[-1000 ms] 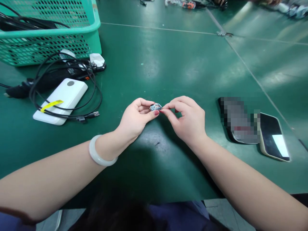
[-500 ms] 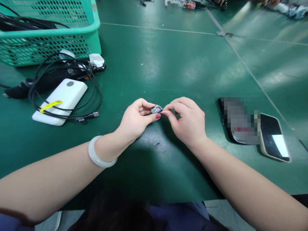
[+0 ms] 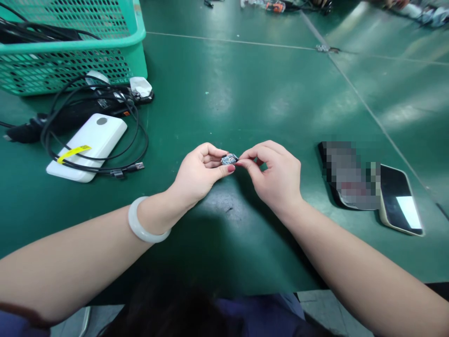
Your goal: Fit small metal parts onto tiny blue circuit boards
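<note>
My left hand (image 3: 201,171) is closed, pinching a small flat piece (image 3: 229,159) with a mottled blue-grey and white face, much like a little circuit board, between thumb and fingers. At the right end of that piece, the thumb and forefinger of my right hand (image 3: 273,171) are pressed together. Whatever lies between those right fingertips is too small to make out. Both hands are just above the green table (image 3: 224,224). A white bangle (image 3: 144,222) circles my left wrist.
On the left lie a white power bank (image 3: 101,135), a looped black USB cable (image 3: 145,135) and a black corded tool (image 3: 75,110). Behind them stands a green basket (image 3: 135,61) holding dark cords. A blurred dark item (image 3: 347,178) and a phone (image 3: 396,192) rest at right.
My right hand has shifted very slightly to the right. The small piece in my left hand is tilted a little differently, and its face looks lighter.
</note>
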Demonstrator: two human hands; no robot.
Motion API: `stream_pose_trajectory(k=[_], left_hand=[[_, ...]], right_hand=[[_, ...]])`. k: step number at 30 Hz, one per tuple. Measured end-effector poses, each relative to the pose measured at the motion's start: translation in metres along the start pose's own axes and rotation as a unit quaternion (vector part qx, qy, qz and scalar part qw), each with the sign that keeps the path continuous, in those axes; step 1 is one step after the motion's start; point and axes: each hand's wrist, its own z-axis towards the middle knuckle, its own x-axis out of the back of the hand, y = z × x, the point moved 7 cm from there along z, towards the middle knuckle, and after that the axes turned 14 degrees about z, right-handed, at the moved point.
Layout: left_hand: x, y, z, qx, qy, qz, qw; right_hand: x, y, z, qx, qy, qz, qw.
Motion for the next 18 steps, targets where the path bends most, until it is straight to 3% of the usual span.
stream_pose_trajectory(k=[9, 12, 18], left_hand=[[-0.002, -0.003, -0.001, 0.014, -0.006, -0.037, 0.999], [0.0, -0.004, 0.001, 0.019, 0.003, -0.055, 0.998], [0.003, -0.006, 0.002, 0.037, 0.031, -0.078, 0.996]], right_hand=[[0.003, -0.004, -0.001, 0.02, 0.006, -0.008, 1.0], [0.004, 0.005, 0.0, -0.01, -0.008, -0.02, 1.0], [-0.005, 0.04, 0.002, -0.105, -0.104, -0.071, 0.986]])
